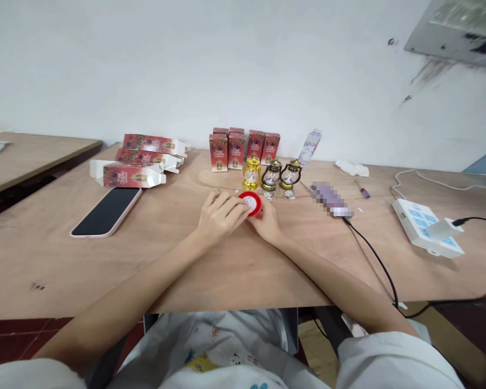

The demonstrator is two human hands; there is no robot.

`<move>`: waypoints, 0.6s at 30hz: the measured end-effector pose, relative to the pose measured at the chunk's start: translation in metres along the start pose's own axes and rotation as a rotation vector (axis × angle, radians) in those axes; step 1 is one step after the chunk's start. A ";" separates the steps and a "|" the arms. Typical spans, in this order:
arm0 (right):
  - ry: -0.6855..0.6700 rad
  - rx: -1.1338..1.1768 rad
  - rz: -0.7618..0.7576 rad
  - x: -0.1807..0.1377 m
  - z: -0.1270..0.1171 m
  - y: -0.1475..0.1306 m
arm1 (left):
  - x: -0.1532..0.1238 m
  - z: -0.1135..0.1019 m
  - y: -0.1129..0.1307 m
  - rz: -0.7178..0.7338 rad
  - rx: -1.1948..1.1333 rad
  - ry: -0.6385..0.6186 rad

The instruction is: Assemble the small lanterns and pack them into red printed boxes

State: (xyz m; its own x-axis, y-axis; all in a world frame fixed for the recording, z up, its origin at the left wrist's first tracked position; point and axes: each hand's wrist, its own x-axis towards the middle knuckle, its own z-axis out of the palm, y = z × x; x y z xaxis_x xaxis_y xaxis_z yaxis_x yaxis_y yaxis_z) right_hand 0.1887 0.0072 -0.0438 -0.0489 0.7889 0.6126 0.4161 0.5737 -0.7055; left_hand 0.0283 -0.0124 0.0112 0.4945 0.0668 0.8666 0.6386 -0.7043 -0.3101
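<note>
A small red lantern (pixel 260 204) is tipped so that its round underside faces me, with a printed white disc (pixel 250 201) inside the red rim. My right hand (pixel 268 224) is closed around its right side. From the left, my left hand (pixel 224 217) has its fingers bent against the rim and disc; its fingertips are partly hidden. Just beyond stand a gold lantern (pixel 251 174) and two bronze lanterns, one in the middle (pixel 271 176) and one at the right (pixel 290 176). Small printed white pieces (pixel 268 196) lie in front of them.
Several red printed boxes (pixel 237 151) stand near the wall. Opened boxes (pixel 133 176) lie at the left, above a phone (pixel 107 212). At the right are a tilted bottle (pixel 310 147), a tissue (pixel 352 168), a screwdriver (pixel 363 190), a cabled phone (pixel 331 200) and a power strip (pixel 425 227).
</note>
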 end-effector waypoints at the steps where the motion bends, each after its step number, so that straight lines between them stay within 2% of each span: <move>1: 0.000 -0.004 0.000 0.000 0.000 0.000 | 0.000 0.000 0.000 -0.009 -0.005 -0.005; 4: 0.007 -0.016 -0.001 0.000 0.000 0.000 | -0.001 0.000 0.001 -0.066 -0.044 -0.033; 10: 0.013 -0.026 -0.006 -0.001 0.000 -0.002 | -0.003 0.002 0.001 -0.310 -0.225 -0.115; 13: 0.010 -0.026 -0.002 -0.001 0.000 -0.002 | -0.004 0.002 0.000 -0.294 -0.218 -0.107; 18: 0.008 -0.037 0.000 -0.001 0.001 0.000 | -0.003 0.000 0.000 -0.158 -0.098 -0.073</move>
State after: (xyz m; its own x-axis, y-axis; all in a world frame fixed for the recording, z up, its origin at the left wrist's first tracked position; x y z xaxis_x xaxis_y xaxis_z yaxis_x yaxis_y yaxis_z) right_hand 0.1881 0.0064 -0.0445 -0.0411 0.7871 0.6155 0.4495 0.5647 -0.6922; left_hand 0.0273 -0.0125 0.0082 0.4367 0.2303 0.8696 0.6529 -0.7462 -0.1302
